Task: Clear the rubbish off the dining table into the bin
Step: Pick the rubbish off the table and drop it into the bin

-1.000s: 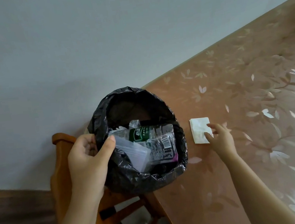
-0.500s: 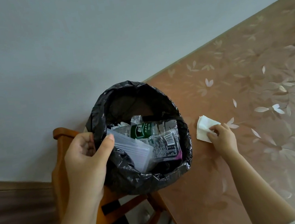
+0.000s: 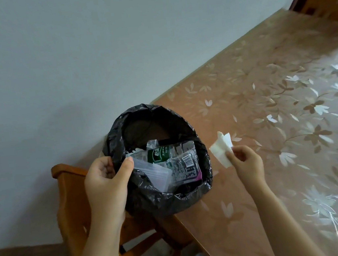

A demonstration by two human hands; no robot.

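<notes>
Head view: right hand point(image 3: 246, 164) fingers pinch a crumpled white tissue point(image 3: 222, 148) above the floral-patterned desk point(image 3: 288, 114), at 3 o'clock of the bin point(image 3: 163, 200). Left hand point(image 3: 105, 185) fingers clamp its crinkled black liner rim.

Bin liner point(image 3: 151, 201): thin black plastic film, crinkled, with a dull sheen where you grip its rim.
Bottle point(image 3: 166, 152): clear crushed plastic, glossy, with a green printed label.
Wrapper point(image 3: 186, 168): transparent plastic film, shiny, printed with a barcode.
Tissue point(image 3: 221, 149): soft white paper, matt, creased where you pinch it.
Table cover point(image 3: 268, 116): smooth, glossy sheet with a floral print.
Chair point(image 3: 70, 193): orange-brown varnished wood.
Wall point(image 3: 72, 65): matt, plain, painted.
</notes>
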